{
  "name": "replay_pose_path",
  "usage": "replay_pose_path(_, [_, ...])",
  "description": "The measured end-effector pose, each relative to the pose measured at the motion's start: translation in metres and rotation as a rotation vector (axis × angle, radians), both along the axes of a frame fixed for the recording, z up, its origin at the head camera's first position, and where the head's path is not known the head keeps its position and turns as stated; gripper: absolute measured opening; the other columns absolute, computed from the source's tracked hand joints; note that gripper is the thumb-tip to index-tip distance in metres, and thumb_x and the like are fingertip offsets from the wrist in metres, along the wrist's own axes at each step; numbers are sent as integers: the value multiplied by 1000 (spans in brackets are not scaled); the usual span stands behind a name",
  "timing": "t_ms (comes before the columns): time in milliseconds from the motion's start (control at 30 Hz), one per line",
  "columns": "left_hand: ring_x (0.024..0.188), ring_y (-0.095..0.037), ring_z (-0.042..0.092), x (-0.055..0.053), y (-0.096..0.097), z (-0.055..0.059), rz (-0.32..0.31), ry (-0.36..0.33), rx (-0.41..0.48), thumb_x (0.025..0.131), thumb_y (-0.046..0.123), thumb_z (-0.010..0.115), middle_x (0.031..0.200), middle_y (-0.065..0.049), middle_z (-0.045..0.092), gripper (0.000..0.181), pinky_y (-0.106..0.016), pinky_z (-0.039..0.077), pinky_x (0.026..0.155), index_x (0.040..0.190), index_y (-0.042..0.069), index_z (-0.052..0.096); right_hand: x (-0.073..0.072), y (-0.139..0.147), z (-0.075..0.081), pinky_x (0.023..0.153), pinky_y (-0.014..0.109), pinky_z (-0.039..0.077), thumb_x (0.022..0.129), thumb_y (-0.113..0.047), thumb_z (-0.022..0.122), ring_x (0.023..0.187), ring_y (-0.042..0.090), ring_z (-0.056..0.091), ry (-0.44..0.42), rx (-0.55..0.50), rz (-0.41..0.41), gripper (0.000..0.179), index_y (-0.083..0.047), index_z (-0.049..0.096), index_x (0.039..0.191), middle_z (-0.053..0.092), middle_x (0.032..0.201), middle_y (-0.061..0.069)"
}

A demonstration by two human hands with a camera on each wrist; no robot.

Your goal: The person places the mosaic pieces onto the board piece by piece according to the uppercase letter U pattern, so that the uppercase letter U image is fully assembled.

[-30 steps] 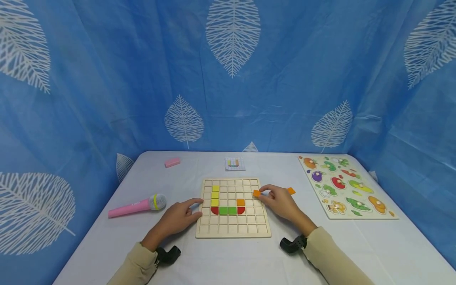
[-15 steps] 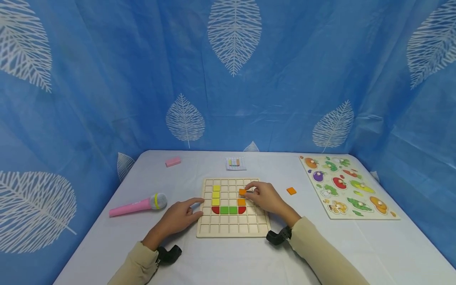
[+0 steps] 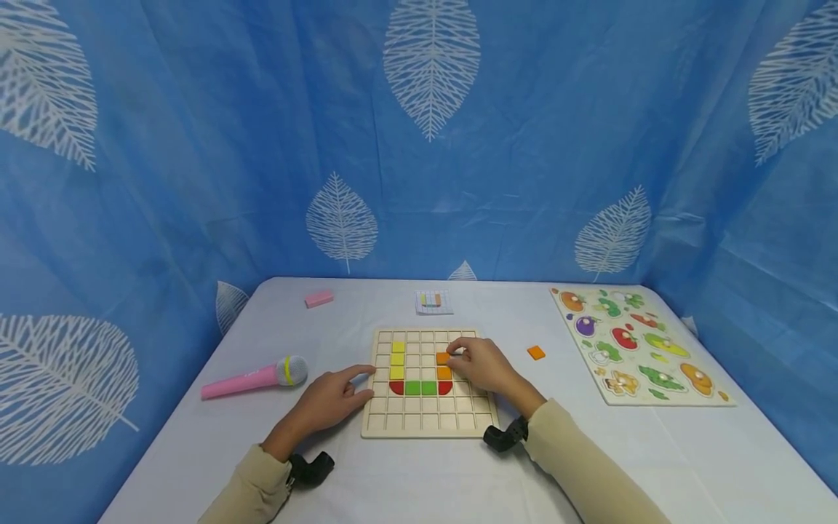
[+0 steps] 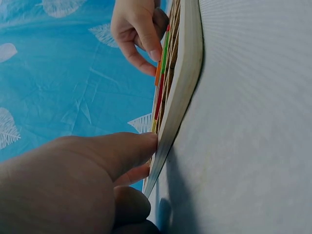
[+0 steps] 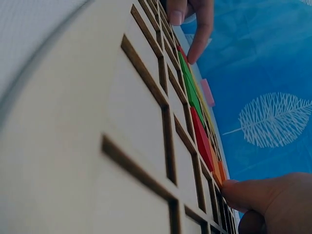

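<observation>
A wooden grid board (image 3: pixel 428 422) lies on the white table, holding three yellow square tiles (image 3: pixel 397 359), two green ones (image 3: pixel 420 388) and two rounded red ones (image 3: pixel 445 388) in a U shape. My right hand (image 3: pixel 483 364) pinches an orange square tile (image 3: pixel 442 358) at the cell above another orange tile (image 3: pixel 444 372); whether it sits fully in the cell is hard to tell. At the board's left edge, my left hand (image 3: pixel 330 399) rests with extended thumb and index finger touching the rim. In the left wrist view, its other fingers are partly hidden.
One loose orange tile (image 3: pixel 536 353) lies right of the board. A small pattern card (image 3: pixel 433 302) is behind it. A pink microphone (image 3: pixel 254 379) and a pink block (image 3: pixel 318 299) lie on the left, a vegetable puzzle board (image 3: pixel 641 349) on the right.
From the board's right edge, my right hand has moved left with the orange tile and lowered it to the cell above the other orange one. My left hand has stayed put.
</observation>
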State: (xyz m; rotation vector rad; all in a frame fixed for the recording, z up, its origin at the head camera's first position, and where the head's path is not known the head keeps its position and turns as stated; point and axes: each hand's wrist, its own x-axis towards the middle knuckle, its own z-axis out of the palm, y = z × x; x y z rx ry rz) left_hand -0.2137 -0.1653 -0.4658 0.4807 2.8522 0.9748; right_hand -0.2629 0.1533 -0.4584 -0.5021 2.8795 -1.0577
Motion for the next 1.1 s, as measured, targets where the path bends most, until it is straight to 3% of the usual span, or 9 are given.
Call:
replay_pose_path(800, [50, -8, 35, -1, -2, -4, -3, -11, 9, 98, 35, 69, 56, 7, 43, 41, -25, 28, 50, 137, 21, 64, 0, 2, -6, 47, 27, 33, 96, -25, 73, 43, 11, 39, -3, -24, 6, 25, -13, 73, 118, 45, 53, -4])
replay_pose_path(1100, [49, -6, 35, -5, -2, -3, -19, 10, 5, 99, 35, 69, 56, 9, 42, 41, -25, 28, 50, 137, 21, 64, 3, 8, -7, 46, 27, 34, 98, -25, 72, 44, 11, 39, 93, -75, -33, 25, -15, 74, 121, 48, 56, -3])
